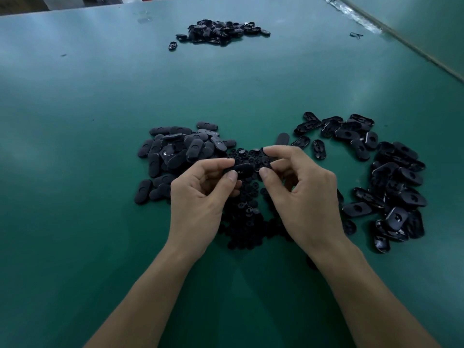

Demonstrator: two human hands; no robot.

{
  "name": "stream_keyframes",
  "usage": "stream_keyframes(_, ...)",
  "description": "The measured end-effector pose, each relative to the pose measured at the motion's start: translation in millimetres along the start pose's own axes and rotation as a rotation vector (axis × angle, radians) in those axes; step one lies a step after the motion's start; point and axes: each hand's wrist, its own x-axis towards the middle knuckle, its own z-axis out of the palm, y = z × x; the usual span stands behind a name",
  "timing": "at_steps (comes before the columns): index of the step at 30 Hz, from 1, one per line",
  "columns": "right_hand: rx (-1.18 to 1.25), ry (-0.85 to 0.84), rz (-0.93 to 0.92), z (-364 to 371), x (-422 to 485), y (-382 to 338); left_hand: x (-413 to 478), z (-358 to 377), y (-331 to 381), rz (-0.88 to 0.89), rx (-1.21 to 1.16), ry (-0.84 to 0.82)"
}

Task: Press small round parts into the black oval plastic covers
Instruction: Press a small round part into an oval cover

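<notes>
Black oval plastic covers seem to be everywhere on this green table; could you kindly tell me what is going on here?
A person is assembling parts by hand. The left hand pinches one black oval plastic cover above a heap of small round black parts. The right hand, fingers curled, is right beside the cover's end; whether its grip holds a round part cannot be seen. More covers lie in a left pile, a right pile and a far pile on the green table.
</notes>
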Motion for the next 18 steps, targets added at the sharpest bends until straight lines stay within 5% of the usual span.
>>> stream_keyframes(18,0.024,-0.13,0.006,3.0,-5.3,-6.0,-2.3,2.0,3.5,0.014,0.101,-0.051)
